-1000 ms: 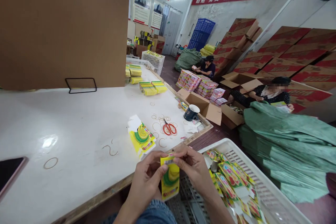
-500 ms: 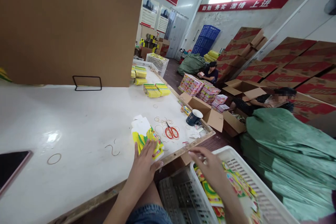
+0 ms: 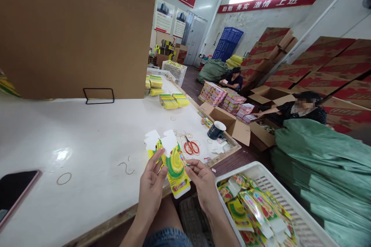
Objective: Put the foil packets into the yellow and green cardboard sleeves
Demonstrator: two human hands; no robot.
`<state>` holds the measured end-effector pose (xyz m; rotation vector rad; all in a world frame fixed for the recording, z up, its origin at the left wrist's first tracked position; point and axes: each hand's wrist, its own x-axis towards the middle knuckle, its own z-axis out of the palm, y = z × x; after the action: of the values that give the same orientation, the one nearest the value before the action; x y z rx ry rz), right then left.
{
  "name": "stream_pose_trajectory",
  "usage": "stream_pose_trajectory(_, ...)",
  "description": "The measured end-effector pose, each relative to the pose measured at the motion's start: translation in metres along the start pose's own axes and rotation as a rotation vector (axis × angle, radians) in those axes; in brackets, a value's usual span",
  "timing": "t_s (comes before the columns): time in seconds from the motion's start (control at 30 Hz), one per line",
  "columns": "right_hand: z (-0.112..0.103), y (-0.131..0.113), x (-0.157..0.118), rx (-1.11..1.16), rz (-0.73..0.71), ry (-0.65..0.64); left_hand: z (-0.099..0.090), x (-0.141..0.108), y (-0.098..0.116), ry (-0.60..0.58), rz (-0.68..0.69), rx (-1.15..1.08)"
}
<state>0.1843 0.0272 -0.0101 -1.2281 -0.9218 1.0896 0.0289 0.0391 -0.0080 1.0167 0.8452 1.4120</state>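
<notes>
A flat yellow-and-green printed carton [image 3: 175, 168] with white flaps is held up over the table's near edge, tilted toward me. The thumb and fingers of my left hand [image 3: 152, 181] close on its left side. My right hand [image 3: 201, 181] pinches its right edge between thumb and fingertips. Behind it on the table, partly hidden by the carton and my left fingers, lie other yellow carton blanks [image 3: 151, 142] with white flaps. Near my right forearm a white plastic basket [image 3: 255, 166] holds many more printed cartons [image 3: 257, 208], heaped loosely.
Red-handled scissors [image 3: 191, 147] and rubber bands lie on the white table [image 3: 95, 135], with a dark mug [image 3: 216, 130] near its right edge. Bundled yellow cartons [image 3: 173, 100] stand farther back. A phone [image 3: 17, 189] is at left. Two people sit at right among boxes.
My right hand has come left from over the basket to the carton's right edge. My left hand has shifted from lying flat on the cartons to holding one up. One co-worker has reached out an arm.
</notes>
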Motion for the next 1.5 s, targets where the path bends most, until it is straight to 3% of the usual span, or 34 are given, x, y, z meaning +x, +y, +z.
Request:
stream_pose_trajectory(0.1, 0.009, -0.002, -0.008, 0.167, 0.054, 0.036, 0.000, -0.001, 0.004, 0.090, -0.002, -0.108)
stream_pose_trajectory(0.17, 0.015, -0.003, -0.011, 0.223, 0.090, 0.027, -0.002, -0.003, 0.005, 0.086, -0.048, -0.140)
stream_pose_trajectory(0.33, 0.023, -0.009, -0.018, 0.235, 0.164, -0.056, -0.004, -0.009, 0.011, -0.197, -0.298, -0.303)
stream_pose_trajectory(0.47, 0.019, -0.014, -0.023, 0.120, 0.107, -0.127, -0.002, -0.010, 0.014, -0.270, -0.301, -0.370)
stream_pose_trajectory(0.77, 0.018, -0.010, -0.027, -0.033, 0.031, -0.079, 0.003, -0.007, 0.001, -0.090, -0.359, -0.225)
stream_pose_trajectory(0.93, 0.020, -0.012, -0.029, -0.131, -0.060, 0.043, 0.007, -0.008, 0.007, -0.003, -0.222, -0.110)
stream_pose_trajectory(1.03, 0.016, -0.018, -0.029, -0.182, -0.103, -0.020, 0.007, -0.013, 0.016, -0.084, -0.238, -0.096)
stream_pose_trajectory(1.3, -0.007, -0.042, -0.020, -0.168, -0.127, -0.361, 0.004, -0.018, 0.029, -0.327, -0.290, -0.118)
stream_pose_trajectory(1.5, -0.015, -0.052, -0.016, -0.296, -0.119, -0.454, 0.005, -0.021, 0.028, -0.402, -0.344, -0.215)
